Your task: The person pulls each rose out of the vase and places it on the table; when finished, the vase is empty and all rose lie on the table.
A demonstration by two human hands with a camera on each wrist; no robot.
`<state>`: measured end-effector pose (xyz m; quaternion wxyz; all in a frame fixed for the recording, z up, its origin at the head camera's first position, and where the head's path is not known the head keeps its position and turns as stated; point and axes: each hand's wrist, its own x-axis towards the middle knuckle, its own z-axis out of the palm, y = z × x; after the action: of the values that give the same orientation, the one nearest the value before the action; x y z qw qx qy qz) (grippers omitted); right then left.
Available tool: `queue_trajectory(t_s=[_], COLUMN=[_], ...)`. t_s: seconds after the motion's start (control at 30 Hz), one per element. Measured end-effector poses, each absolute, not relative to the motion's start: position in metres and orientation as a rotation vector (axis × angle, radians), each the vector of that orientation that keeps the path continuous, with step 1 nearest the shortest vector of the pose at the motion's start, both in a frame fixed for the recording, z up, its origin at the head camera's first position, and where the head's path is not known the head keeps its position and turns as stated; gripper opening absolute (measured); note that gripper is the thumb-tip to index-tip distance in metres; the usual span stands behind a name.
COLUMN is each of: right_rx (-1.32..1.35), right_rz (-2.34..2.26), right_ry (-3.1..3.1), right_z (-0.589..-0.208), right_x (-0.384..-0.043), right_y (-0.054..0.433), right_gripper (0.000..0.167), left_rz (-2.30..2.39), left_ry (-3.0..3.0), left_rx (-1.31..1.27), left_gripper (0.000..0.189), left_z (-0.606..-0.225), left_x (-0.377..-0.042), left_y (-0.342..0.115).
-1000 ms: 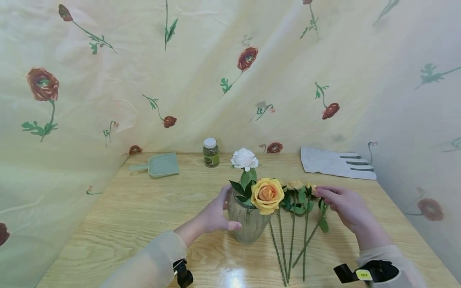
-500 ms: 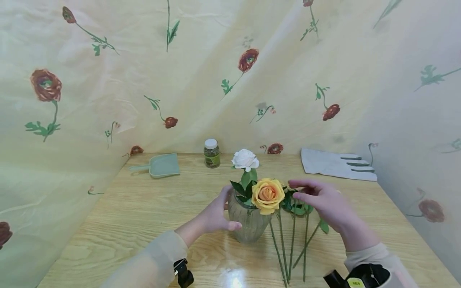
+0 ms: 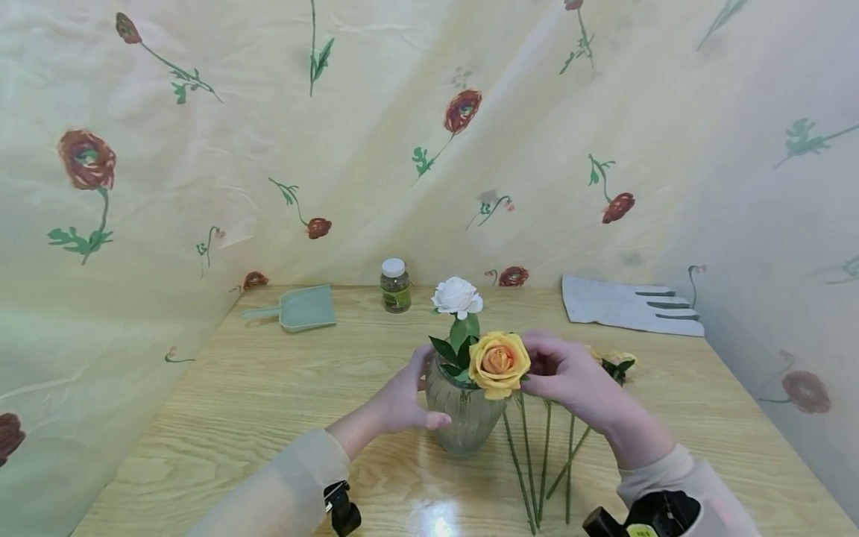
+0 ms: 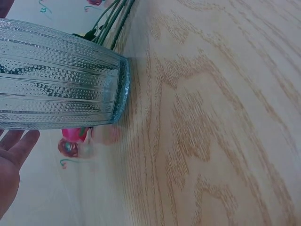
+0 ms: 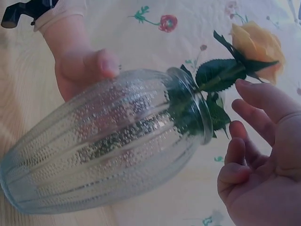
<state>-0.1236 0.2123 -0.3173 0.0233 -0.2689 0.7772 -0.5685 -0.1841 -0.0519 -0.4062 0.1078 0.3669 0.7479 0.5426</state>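
Yellow rose (image 3: pixel 499 364) leans from vase (image 3: pixel 463 421) — stems (image 3: pixel 528 455) beside, jar (image 3: pixel 395 289) behind.

On the bench (image 3: pixel 282 395) before you stands the vase (image 3: pixel 463 425), two roses in it: the rear rose (image 3: pixel 458 297) and the front rose (image 3: pixel 499 365), which leans over the right rim. Your left fingers (image 3: pixel 417 367) lie at the vase's left side, your right fingers (image 3: pixel 546 344) just right of the front rose. Loose flowers (image 3: pixel 545 455) lie to the right, stems toward you. Farther back, left to right, lie the dustpan (image 3: pixel 307 308), jar (image 3: pixel 396 292) and glove (image 3: pixel 617 304).
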Motion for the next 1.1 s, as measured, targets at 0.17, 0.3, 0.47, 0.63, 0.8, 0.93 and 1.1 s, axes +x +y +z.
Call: queue_trajectory(t_s=[0.17, 0.3, 0.47, 0.63, 0.8, 0.93, 1.1], right_rx=[-0.881, -0.876, -0.842, -0.854, -0.813, -0.784, -0.705], right_rz=[-1.735, -1.740, -1.743, -1.784, -1.794, -1.772, -1.798], right_ry=[2.427, 2.446, 2.508, 2.513, 2.513, 2.559, 2.582], right_z=[-0.318, -0.317, -0.315, -0.316, -0.318, -0.318, -0.316], right_x=[-0.124, -0.123, -0.122, -0.122, -0.121, -0.120, -0.119], right_y=[0.202, 0.197, 0.192, 0.188, 0.186, 0.184, 0.182], right_gripper=[0.036, 0.028, 0.024, 0.025, 0.028, 0.029, 0.030], left_rz=[1.602, 1.599, 1.592, 1.588, 1.583, 1.578, 1.582], left_ry=[2.195, 2.196, 2.195, 2.194, 2.203, 2.209, 2.203], left_rx=[1.074, 1.075, 1.085, 1.090, 1.092, 1.090, 1.085], left_gripper=[0.091, 0.091, 0.091, 0.092, 0.091, 0.092, 0.092], left_z=[-0.405, -0.405, -0.405, -0.405, -0.405, -0.405, -0.405], left_x=[-0.184, -0.184, -0.184, -0.184, -0.184, -0.184, -0.184], left_y=[-0.052, -0.052, -0.052, -0.052, -0.052, -0.052, -0.052])
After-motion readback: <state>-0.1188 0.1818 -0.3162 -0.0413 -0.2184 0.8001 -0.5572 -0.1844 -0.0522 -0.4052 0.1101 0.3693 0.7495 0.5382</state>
